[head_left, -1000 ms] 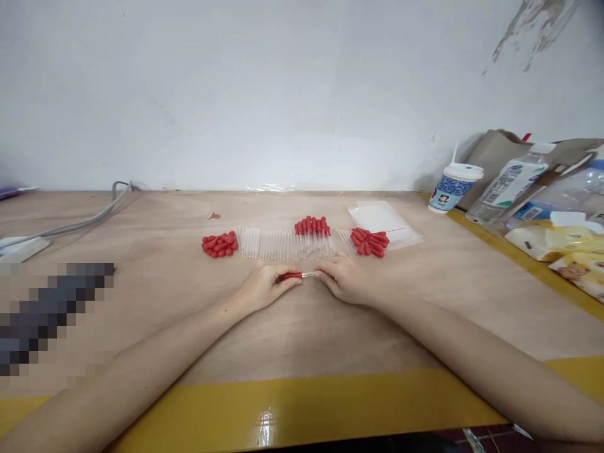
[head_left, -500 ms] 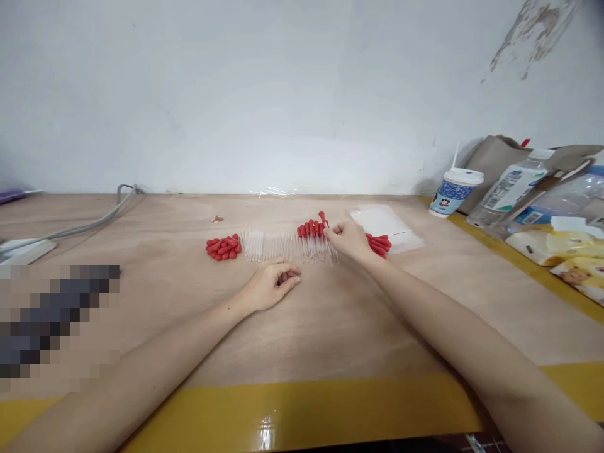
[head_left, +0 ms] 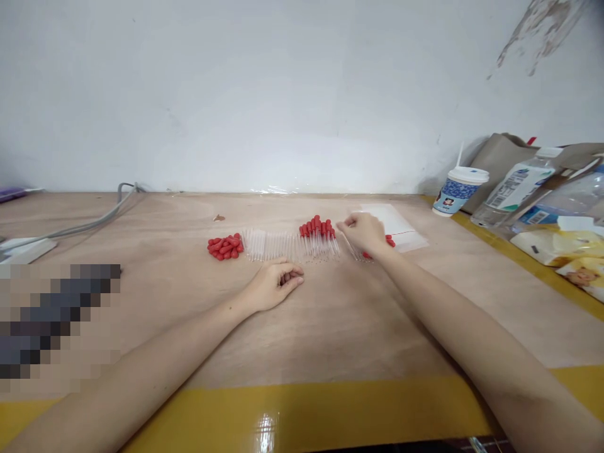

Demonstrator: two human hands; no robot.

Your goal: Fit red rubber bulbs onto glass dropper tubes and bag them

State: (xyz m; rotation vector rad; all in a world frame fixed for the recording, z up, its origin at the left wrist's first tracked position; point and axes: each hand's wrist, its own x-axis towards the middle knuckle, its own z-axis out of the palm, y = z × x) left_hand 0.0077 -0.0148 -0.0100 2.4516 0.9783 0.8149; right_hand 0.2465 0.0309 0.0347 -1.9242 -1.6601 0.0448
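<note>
My left hand (head_left: 276, 284) rests on its side on the table, fingers loosely curled, with a gap to the thumb and nothing held. Beyond it lies a row of thin clear tubes (head_left: 271, 245). A heap of red rubber bulbs (head_left: 225, 246) is left of that row. Droppers with red bulbs (head_left: 317, 228) lie side by side between my hands. My right hand (head_left: 364, 231) is above more thin tubes (head_left: 356, 250), its fingers bent and drawn together; whatever is in them is hidden. A few red bulbs (head_left: 389, 241) show beside its wrist.
A white plastic bag (head_left: 409, 234) lies behind my right hand. At the right stand a paper cup (head_left: 455, 195) with a straw, a plastic bottle (head_left: 519, 189) and yellow packets (head_left: 585, 277). A grey cable (head_left: 106, 214) crosses the left back. Yellow tape (head_left: 212, 418) edges the table.
The dropper that my right hand pinched now lies with the other red-bulbed droppers. My right hand has moved a little to the right, uncovering thin tubes. My left hand is nearly still.
</note>
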